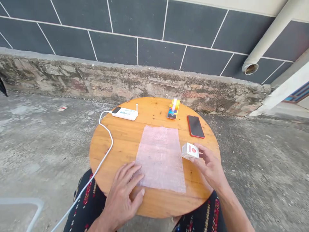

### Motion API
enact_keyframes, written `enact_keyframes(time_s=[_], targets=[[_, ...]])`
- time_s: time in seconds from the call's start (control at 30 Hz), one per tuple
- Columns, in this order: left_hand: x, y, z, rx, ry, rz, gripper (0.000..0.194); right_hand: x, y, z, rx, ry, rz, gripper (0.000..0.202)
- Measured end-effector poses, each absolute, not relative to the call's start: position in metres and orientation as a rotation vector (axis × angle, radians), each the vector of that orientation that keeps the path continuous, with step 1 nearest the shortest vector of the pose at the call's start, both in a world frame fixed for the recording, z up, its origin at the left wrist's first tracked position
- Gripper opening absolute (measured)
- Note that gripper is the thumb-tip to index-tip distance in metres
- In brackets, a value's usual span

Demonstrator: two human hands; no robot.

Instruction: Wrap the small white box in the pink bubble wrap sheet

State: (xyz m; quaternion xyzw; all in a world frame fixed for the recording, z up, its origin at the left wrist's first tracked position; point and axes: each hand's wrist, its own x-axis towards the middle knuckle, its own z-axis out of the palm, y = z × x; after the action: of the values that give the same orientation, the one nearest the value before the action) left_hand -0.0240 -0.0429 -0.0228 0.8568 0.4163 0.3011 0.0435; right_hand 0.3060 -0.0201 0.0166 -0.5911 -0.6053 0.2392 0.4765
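Observation:
A pinkish, translucent sheet, which looks like bubble wrap [161, 158], lies flat on the round wooden table [120, 138]. My left hand [125, 190] rests with spread fingers on the table, its fingertips on the sheet's lower left edge. In my right hand [209, 164] is a small white box [190, 151] with a red round mark, gripped between thumb and fingers just right of the sheet. Whether the box touches the table I cannot tell.
At the table's back left is a white device [125, 113] with a white cable [106, 154] running off the left edge. A yellow and blue tape dispenser [173, 109] stands at the back. A red-edged phone [195, 126] lies at the right.

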Motion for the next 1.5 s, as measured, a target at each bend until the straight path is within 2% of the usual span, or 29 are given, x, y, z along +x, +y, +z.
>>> enact_keyframes(time_s=[0.3,1.3,1.5], targets=[[-0.022,-0.043,-0.019,2.593,1.305,0.922,0.03,0.226,0.006,0.021,-1.324,-1.874,0.575,0.043],[-0.02,-0.044,-0.019,2.566,1.313,0.924,0.029,0.224,0.011,0.0,-1.332,-1.906,0.604,0.049],[-0.022,-0.042,-0.022,2.546,1.297,0.935,0.031,0.234,-0.004,0.013,-1.317,-1.924,0.463,0.054]])
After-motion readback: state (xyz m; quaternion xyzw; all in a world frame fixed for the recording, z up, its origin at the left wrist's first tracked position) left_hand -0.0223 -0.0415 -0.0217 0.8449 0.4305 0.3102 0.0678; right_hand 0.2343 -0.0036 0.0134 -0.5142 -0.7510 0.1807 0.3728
